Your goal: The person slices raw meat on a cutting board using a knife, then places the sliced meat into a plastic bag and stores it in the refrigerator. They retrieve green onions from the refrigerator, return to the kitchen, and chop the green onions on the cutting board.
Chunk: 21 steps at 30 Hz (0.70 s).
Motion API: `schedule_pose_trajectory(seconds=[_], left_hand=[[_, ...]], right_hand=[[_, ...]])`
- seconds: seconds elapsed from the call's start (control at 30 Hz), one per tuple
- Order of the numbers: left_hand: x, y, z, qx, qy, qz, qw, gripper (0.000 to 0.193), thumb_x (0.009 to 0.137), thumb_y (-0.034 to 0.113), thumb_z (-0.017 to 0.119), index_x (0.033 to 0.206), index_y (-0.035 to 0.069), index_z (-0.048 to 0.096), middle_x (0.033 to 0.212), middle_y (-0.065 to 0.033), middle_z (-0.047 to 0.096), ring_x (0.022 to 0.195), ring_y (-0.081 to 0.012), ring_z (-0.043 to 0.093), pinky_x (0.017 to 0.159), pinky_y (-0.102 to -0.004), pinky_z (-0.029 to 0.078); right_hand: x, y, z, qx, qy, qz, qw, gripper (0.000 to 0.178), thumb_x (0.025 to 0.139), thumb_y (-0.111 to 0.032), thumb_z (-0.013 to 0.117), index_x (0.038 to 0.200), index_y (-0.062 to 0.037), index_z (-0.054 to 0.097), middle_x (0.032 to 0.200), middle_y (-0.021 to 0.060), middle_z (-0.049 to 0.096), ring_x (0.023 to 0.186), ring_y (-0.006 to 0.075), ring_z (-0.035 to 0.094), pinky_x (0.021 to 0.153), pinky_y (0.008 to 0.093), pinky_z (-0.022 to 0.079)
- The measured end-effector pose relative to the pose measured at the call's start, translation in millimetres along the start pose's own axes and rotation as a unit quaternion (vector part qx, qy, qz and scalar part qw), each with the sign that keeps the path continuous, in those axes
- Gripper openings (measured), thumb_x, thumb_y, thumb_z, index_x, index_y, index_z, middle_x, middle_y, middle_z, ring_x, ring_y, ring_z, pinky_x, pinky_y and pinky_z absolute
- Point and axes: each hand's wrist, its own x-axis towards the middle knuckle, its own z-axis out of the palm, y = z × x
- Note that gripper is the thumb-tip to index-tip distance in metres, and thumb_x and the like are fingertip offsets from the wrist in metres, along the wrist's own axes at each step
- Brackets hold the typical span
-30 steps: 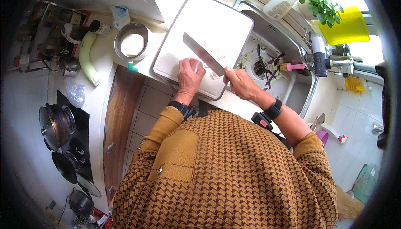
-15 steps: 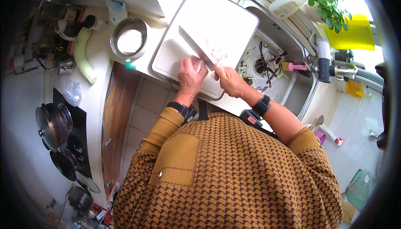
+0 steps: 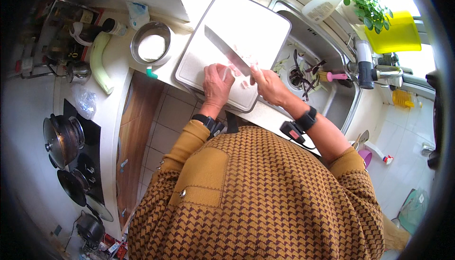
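A broad kitchen knife is gripped by my right hand, its blade slanting to the far left across a white chopping board. Against the near side of the blade, my left hand pinches a pale, pinkish piece of food with bent fingers. Its kind is not clear, since the fingers cover most of it. Small pinkish cut bits lie beside the blade, near my right hand. More pale bits show faintly beyond the knife.
Right of the board, a steel sink holds dark and pale peelings and a pink-handled brush. To the left stand a metal bowl with white contents and a long pale green vegetable. Pots sit on the hob farther left.
The knife has turned so that more of its blade face shows, and my right hand has shifted slightly right. Pinkish bits now show on the near side of the blade. My left hand stays almost in place.
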Motion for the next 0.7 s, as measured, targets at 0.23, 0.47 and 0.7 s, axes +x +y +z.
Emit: schedule_pose_trajectory(seconds=[0.23,0.47,0.7], left_hand=[[0.5,-3.5,1.6,0.000,-0.010,-0.009,1.000,0.042,0.089,0.036,0.068,0.107,0.001,0.057,0.102,-0.0180,0.057,0.093,-0.0374,0.060,0.083,-0.0476,0.049],[1.8,-4.1,1.0,0.012,-0.027,-0.003,1.000,0.044,0.088,0.039,0.069,0.109,0.001,0.057,0.104,-0.0180,0.057,0.095,-0.0374,0.061,0.083,-0.0474,0.050],[2.1,-5.1,1.7,0.023,-0.024,0.006,0.999,0.043,0.086,0.036,0.069,0.107,0.003,0.052,0.103,-0.0204,0.056,0.092,-0.0424,0.061,0.075,-0.0517,0.052]], right_hand=[[-43.3,-8.4,-8.1,0.093,-0.082,0.142,0.982,0.069,0.106,-0.059,0.028,0.077,-0.0033,0.057,0.055,-0.0003,0.041,0.049,0.0119,0.043,0.048,0.0319,0.038],[-24.5,4.9,2.9,0.076,-0.087,0.145,0.983,0.068,0.107,-0.057,0.027,0.078,-0.0015,0.056,0.059,0.0036,0.047,0.054,0.0164,0.046,0.054,0.0362,0.042],[29.0,27.8,39.0,-0.030,-0.012,-0.027,0.999,0.062,0.109,-0.048,0.033,0.080,0.0021,0.057,0.070,0.0145,0.055,0.074,0.0269,0.057,0.075,0.0419,0.047]])
